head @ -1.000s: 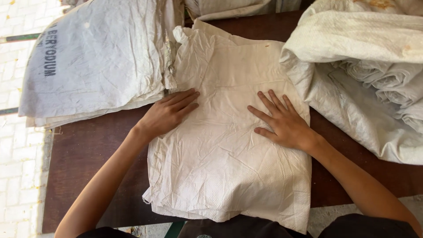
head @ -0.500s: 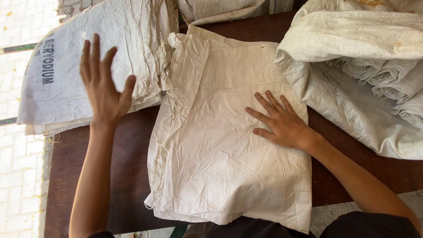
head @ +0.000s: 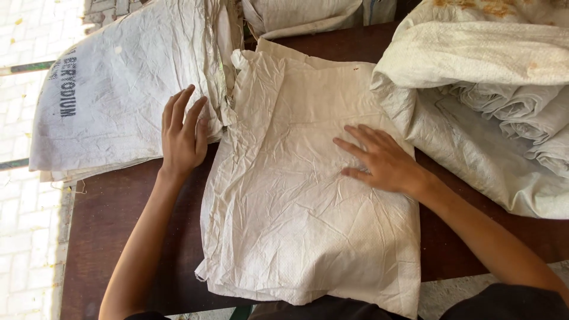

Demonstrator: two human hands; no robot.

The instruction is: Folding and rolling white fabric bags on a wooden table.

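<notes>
A folded, creased off-white woven sack point(head: 296, 219) lies flat on a dark brown table point(head: 118, 225) in front of me. My right hand point(head: 379, 160) rests palm down on the sack's right half, fingers spread. My left hand point(head: 182, 133) lies flat with fingers apart on the lower right corner of a stack of white woven sacks point(head: 124, 89) at the left, close to the folded sack's left edge. Neither hand grips anything.
A large heap of crumpled white sacks point(head: 492, 89) fills the right side of the table. Another folded sack point(head: 296, 15) lies at the far edge. Pale paved ground point(head: 24, 35) shows beyond the table's left edge.
My left hand left the folded sack, rose to the left, and has come down on the sack stack. My right hand stayed pressed on the folded sack.
</notes>
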